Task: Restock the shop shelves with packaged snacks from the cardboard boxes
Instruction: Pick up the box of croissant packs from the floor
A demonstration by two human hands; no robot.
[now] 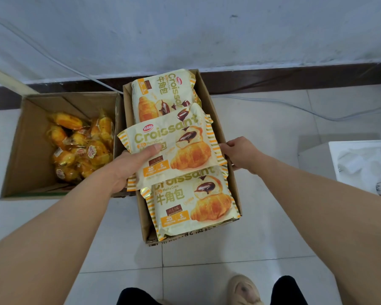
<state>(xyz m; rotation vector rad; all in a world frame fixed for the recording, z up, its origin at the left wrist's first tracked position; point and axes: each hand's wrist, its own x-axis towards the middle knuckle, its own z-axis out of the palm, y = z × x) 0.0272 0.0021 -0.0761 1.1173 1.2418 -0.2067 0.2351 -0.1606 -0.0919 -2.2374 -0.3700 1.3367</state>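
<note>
Centrally, croissant pack (174, 146), left hand (128, 166) fingers clamping its left edge, right hand (240, 153) unclear.

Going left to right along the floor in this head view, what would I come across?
Open cardboard box holding small orange-wrapped snacks → longer cardboard box of croissant bags → white container at the right edge.

Croissant packs (174, 144): "Croissant", "Melty Core", "20", "5".
</note>
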